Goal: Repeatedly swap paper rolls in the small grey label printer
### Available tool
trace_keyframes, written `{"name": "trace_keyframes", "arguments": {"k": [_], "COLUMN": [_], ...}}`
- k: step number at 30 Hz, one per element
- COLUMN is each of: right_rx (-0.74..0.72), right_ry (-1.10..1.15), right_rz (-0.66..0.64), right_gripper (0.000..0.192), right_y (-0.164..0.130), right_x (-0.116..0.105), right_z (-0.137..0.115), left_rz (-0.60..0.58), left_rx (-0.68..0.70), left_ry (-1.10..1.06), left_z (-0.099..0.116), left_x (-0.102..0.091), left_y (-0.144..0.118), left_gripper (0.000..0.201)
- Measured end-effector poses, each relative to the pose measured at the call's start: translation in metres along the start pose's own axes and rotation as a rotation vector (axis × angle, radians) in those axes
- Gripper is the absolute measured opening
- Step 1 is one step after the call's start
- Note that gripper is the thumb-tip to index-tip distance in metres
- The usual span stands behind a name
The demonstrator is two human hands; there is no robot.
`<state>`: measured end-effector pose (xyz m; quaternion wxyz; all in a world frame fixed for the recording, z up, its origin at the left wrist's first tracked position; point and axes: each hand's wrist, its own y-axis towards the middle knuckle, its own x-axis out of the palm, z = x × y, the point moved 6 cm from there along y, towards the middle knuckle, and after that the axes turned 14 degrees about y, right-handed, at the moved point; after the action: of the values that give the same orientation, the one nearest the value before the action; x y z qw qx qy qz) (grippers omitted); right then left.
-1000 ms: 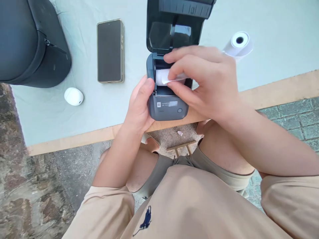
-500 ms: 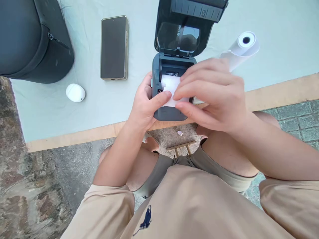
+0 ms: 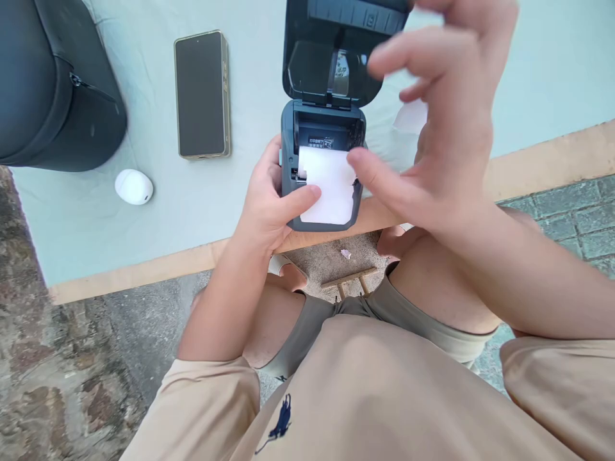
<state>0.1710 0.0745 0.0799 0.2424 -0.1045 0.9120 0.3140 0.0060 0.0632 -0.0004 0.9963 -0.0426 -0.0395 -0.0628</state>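
Outdoor patio: cloth-covered table (image 3: 120,237) over stone paving (image 3: 567,224)

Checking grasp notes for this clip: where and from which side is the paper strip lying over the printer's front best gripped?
Grip the paper strip at its free lower edge, coming from the near side. That end lies loose over the printer front; the left hand thumb pins its left edge, and the right hand is lifted clear.

Right hand (image 3: 446,128) has let go and lifted off the white paper strip (image 3: 327,192), fingers spread. Paper now lies pulled out over the dark grey printer's (image 3: 293,147) front, pinned by the left hand's (image 3: 269,205) thumb.
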Motion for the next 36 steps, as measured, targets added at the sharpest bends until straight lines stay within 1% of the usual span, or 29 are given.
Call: {"name": "trace_keyframes", "arguments": {"k": [2, 4, 6, 8, 10, 13, 18, 20, 22, 24, 27, 29, 32, 34, 36], "right_rx": [0.101, 0.144, 0.132, 0.079, 0.021, -0.033, -0.096, -0.109, -0.103, -0.079, -0.028, 0.029, 0.142, 0.188, 0.223], "right_ry": [0.085, 0.165, 0.178, 0.154, 0.107, 0.051, 0.071, 0.073, 0.086, 0.098, 0.127, 0.188, 0.314, 0.372, 0.405], "right_rz": [0.036, 0.040, 0.068, 0.071, 0.020, -0.042, -0.138, -0.198, -0.268, -0.306, -0.287, -0.286, -0.348, -0.388, -0.414], "right_gripper": [0.052, 0.056, 0.052, 0.041, 0.033, 0.030, 0.028, 0.026, 0.024, 0.022, 0.024, 0.035, 0.054, 0.057, 0.056], "right_y": [0.002, 0.004, 0.005, 0.005, 0.005, 0.004, 0.001, 0.000, -0.002, -0.002, -0.001, 0.000, -0.002, -0.004, -0.005], "right_x": [-0.004, -0.005, -0.008, -0.009, -0.007, -0.003, 0.003, 0.007, 0.011, 0.012, 0.011, 0.011, 0.016, 0.019, 0.021], "right_z": [0.007, 0.010, 0.010, 0.007, 0.004, 0.003, 0.006, 0.007, 0.008, 0.009, 0.010, 0.012, 0.017, 0.019, 0.020], "left_rz": [-0.009, -0.008, -0.009, -0.016, -0.015, 0.006, -0.011, -0.010, 0.001, -0.002, -0.044, -0.082, -0.117, -0.122, -0.137], "left_rx": [0.004, 0.005, 0.008, 0.012, 0.007, -0.008, -0.018, -0.015, -0.007, -0.004, 0.029, 0.076, 0.130, 0.150, 0.154], "left_ry": [-0.008, -0.018, -0.015, -0.005, 0.006, 0.024, 0.026, 0.012, 0.008, 0.016, 0.029, 0.046, 0.090, 0.111, 0.101], "left_z": [0.000, -0.001, -0.001, -0.001, -0.002, -0.004, -0.003, -0.001, 0.001, 0.002, 0.004, 0.007, 0.008, 0.007, 0.004], "left_x": [0.001, 0.000, 0.000, 0.000, 0.000, -0.002, 0.000, 0.000, -0.001, -0.001, 0.001, 0.002, 0.003, 0.002, 0.002], "left_y": [0.001, 0.001, 0.001, 0.000, 0.000, 0.000, 0.000, 0.000, -0.001, -0.001, -0.002, -0.003, -0.004, -0.004, -0.003], "left_gripper": [0.051, 0.052, 0.052, 0.051, 0.050, 0.050, 0.041, 0.039, 0.040, 0.042, 0.042, 0.044, 0.049, 0.051, 0.055]}}
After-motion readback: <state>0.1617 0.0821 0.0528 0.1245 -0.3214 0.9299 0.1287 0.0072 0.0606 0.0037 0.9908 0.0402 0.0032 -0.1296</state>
